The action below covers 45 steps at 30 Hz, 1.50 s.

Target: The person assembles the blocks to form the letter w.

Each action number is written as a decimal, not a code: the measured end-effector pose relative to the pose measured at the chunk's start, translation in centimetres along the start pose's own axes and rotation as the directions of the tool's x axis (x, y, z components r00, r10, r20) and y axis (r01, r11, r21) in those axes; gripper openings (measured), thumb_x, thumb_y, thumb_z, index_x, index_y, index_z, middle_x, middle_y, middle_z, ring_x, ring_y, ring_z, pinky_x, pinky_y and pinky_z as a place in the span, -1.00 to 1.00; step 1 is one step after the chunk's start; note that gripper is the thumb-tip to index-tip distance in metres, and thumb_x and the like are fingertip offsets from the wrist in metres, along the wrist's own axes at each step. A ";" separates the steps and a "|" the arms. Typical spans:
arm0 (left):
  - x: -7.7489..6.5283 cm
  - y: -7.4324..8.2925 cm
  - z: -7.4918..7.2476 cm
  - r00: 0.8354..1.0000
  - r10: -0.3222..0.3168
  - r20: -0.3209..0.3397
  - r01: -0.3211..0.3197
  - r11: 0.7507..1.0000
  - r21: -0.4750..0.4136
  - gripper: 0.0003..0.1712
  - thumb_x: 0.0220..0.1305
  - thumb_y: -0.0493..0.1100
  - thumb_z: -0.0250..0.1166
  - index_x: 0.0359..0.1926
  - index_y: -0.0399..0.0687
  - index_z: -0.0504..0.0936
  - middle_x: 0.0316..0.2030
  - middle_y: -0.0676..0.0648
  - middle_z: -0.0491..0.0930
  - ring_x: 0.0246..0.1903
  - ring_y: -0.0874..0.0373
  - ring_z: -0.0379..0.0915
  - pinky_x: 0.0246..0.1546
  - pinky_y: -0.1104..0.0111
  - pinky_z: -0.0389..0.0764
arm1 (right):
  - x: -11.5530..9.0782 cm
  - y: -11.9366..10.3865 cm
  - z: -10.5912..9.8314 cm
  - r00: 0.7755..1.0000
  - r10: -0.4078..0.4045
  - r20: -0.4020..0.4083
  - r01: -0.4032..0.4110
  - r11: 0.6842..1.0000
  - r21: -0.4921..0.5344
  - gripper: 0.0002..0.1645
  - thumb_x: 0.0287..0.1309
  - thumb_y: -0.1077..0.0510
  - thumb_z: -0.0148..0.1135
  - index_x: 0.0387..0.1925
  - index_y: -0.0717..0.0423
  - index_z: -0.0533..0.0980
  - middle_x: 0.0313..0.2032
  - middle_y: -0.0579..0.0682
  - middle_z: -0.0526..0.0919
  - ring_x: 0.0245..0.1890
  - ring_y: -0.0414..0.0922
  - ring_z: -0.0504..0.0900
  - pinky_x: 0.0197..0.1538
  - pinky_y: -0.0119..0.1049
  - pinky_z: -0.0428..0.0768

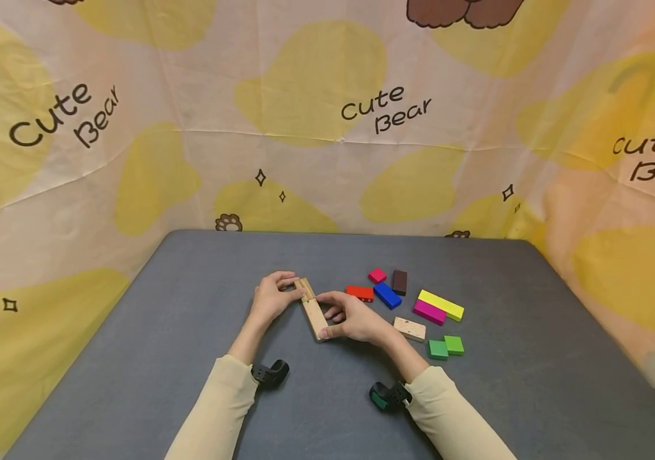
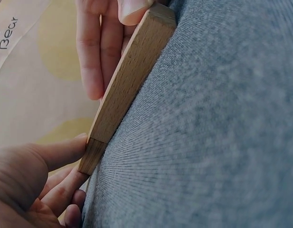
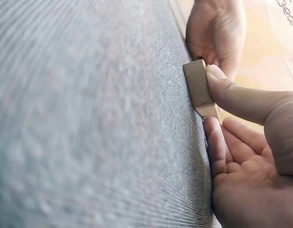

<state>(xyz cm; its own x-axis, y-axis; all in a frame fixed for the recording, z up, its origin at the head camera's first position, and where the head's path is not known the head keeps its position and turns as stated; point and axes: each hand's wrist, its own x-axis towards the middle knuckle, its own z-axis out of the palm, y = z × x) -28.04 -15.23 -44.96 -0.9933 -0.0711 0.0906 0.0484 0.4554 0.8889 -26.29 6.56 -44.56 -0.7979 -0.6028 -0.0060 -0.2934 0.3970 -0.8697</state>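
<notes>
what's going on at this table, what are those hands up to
A person is handling plain wooden blocks that lie butted end to end on the grey table. The left hand pinches the far end, and the right hand holds the near end, its thumb against it. To the right lie a red block, a blue block, a dark brown block, a yellow block beside a magenta block, and two green blocks, among others.

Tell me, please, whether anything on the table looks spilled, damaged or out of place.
Nothing stands out as spilled, broken or out of place. The wooden pieces between the left hand and right hand meet end to end; the loose wooden block shows dark specks, too small to identify.
</notes>
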 end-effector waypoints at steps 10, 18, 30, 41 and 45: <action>-0.1 0.1 -0.2 1.000 -0.009 -0.003 0.009 1.000 0.004 -0.44 0.11 -0.19 0.52 0.13 -0.24 0.59 -0.05 -0.14 0.68 0.14 -0.06 0.47 0.21 0.07 0.34 | -0.1 0.1 0.1 1.000 0.001 -0.005 0.000 0.997 0.075 -0.18 -0.01 0.20 0.55 0.31 0.15 0.41 0.00 0.02 0.55 -0.07 -0.04 0.52 0.06 -0.10 0.54; -0.1 -0.3 -0.3 1.000 -0.018 0.005 0.018 1.000 0.014 -0.38 0.07 -0.15 0.54 0.16 -0.22 0.58 -0.02 -0.13 0.67 0.15 -0.06 0.45 0.23 0.05 0.32 | -0.1 0.3 0.4 1.000 -0.003 -0.003 0.004 0.995 0.095 -0.17 0.01 0.21 0.54 0.32 0.16 0.40 0.03 0.01 0.55 -0.08 -0.06 0.52 0.04 -0.16 0.54; -0.1 -0.4 -0.7 0.998 -0.019 0.061 0.020 1.000 -0.009 -0.26 0.01 -0.13 0.58 0.23 -0.19 0.52 0.06 -0.11 0.63 0.19 -0.05 0.41 0.23 0.05 0.34 | -0.2 0.1 0.2 1.000 -0.010 0.005 0.009 0.993 0.116 -0.17 0.01 0.24 0.53 0.32 0.21 0.38 0.07 0.06 0.54 -0.06 -0.03 0.52 0.05 -0.15 0.54; -0.9 0.0 -1.2 0.977 0.140 0.160 -0.130 0.989 -0.068 -0.26 0.03 -0.23 0.56 0.27 -0.15 0.51 0.09 -0.02 0.61 0.13 0.03 0.46 0.18 0.08 0.39 | -0.1 0.3 -0.1 1.000 -0.008 -0.001 0.008 0.993 0.115 -0.17 0.01 0.24 0.53 0.32 0.18 0.38 0.05 0.03 0.54 -0.07 -0.04 0.52 0.04 -0.18 0.54; -1.3 0.0 -1.0 0.977 0.137 0.165 -0.129 0.990 -0.059 -0.34 0.03 -0.22 0.57 0.20 -0.11 0.58 0.03 -0.01 0.65 0.13 0.07 0.47 0.20 0.09 0.38 | -0.1 0.3 0.0 1.000 -0.009 0.006 0.008 0.993 0.118 -0.18 0.01 0.23 0.53 0.32 0.18 0.38 0.07 0.02 0.54 -0.06 -0.04 0.52 0.04 -0.18 0.54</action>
<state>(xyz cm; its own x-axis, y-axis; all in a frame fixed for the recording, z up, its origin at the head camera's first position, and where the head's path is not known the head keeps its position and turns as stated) -26.68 -16.06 -44.63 -0.9808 0.1396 0.1363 0.1823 0.4079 0.8946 -26.27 6.76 -44.84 -0.7918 -0.6108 -0.0013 -0.2359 0.3078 -0.9217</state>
